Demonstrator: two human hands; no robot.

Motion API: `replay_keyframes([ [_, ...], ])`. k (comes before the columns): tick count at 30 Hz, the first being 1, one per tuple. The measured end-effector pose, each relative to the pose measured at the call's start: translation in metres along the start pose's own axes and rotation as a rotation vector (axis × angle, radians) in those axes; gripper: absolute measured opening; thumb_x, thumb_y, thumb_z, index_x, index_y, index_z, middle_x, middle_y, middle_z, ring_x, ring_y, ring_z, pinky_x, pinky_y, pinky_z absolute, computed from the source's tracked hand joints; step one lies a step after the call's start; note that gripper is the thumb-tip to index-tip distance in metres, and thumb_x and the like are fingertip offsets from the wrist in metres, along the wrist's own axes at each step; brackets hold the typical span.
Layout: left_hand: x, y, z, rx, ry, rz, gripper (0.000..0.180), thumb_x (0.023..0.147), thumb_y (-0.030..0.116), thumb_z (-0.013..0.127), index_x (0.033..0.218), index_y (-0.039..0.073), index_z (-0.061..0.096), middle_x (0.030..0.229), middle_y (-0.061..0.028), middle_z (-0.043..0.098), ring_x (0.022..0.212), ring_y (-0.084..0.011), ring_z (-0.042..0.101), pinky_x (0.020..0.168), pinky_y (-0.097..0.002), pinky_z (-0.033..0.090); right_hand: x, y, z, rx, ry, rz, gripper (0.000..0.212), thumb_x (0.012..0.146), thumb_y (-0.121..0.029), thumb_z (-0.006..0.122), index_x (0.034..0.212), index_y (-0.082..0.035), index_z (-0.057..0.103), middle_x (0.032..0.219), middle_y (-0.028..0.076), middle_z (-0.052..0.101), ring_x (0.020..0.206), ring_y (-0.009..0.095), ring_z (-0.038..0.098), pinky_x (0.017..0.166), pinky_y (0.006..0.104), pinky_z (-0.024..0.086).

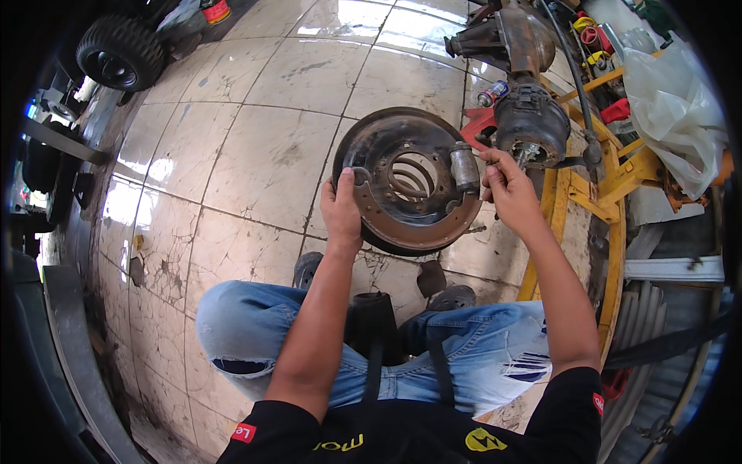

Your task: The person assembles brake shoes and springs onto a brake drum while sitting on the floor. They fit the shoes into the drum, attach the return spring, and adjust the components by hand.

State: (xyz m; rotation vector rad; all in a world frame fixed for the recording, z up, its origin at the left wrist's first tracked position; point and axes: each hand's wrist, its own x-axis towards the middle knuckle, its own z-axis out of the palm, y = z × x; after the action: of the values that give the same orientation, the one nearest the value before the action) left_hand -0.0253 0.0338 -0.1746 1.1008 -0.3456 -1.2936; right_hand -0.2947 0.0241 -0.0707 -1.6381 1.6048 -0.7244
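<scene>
1. Nearest the lens: your black shirt (410, 433), sleeves out to both sides.
2. Tiled floor (255, 147), pale, cracked and stained, bright glare toward its far edge and along its left edge.
3. Yellow stand (616, 247), to your right, along the floor's right edge.
4. Your blue jeans (464, 340), knees apart, torn at both legs.
5. Axle housing (529, 39), rusty, at the stand's far end; a black drum-shaped end (529, 116) faces you.
6. Clear plastic bag (668, 116), crumpled, beyond the stand's right edge.
7. Black wheel (120, 58), chunky tread, by the floor's far left corner.
8. Round brake plate (386, 147), dark and worn, in front of your knees, left of the stand's left edge. Cannot tell whether its underside touches the floor.
9. Your left hand (342, 209): gripping that plate's left rim, thumb on the upper face.
10. Your right hand (510, 185): fingers bent together at the plate's right side; what they pinch, if anything, is too small to tell.
11. Silver cylinder (464, 166), on the plate's right part, just beside your right fingertips.
12. Spray can (491, 94), near the stand's left edge, beside the drum-shaped end.
</scene>
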Motion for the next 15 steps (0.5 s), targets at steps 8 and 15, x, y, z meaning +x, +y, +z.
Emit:
replay_keyframes([
  [8, 0.003, 0.001, -0.001, -0.002, -0.031, 0.001, 0.034, 0.099, 0.033, 0.061, 0.112, 0.002, 0.058, 0.099, -0.0068, 0.064, 0.084, -0.0139, 0.061, 0.072, -0.0288, 0.051, -0.003, 0.017, 0.003, -0.125, 0.055, -0.086, 0.043, 0.094, -0.011, 0.052, 0.136, -0.002, 0.047, 0.109, 0.020, 0.068, 0.096, 0.023, 0.070, 0.084, 0.0348, 0.052],
  [15, 0.006, 0.001, -0.003, 0.045, -0.028, 0.007, 0.033, 0.100, 0.033, 0.058, 0.112, 0.003, 0.056, 0.098, -0.0097, 0.065, 0.086, -0.0184, 0.066, 0.074, -0.0332, 0.057, -0.014, -0.028, 0.001, -0.063, -0.093, 0.124, 0.045, 0.095, -0.011, 0.055, 0.138, 0.000, 0.048, 0.098, 0.012, 0.069, 0.072, 0.015, 0.068, 0.062, 0.0295, 0.053],
])
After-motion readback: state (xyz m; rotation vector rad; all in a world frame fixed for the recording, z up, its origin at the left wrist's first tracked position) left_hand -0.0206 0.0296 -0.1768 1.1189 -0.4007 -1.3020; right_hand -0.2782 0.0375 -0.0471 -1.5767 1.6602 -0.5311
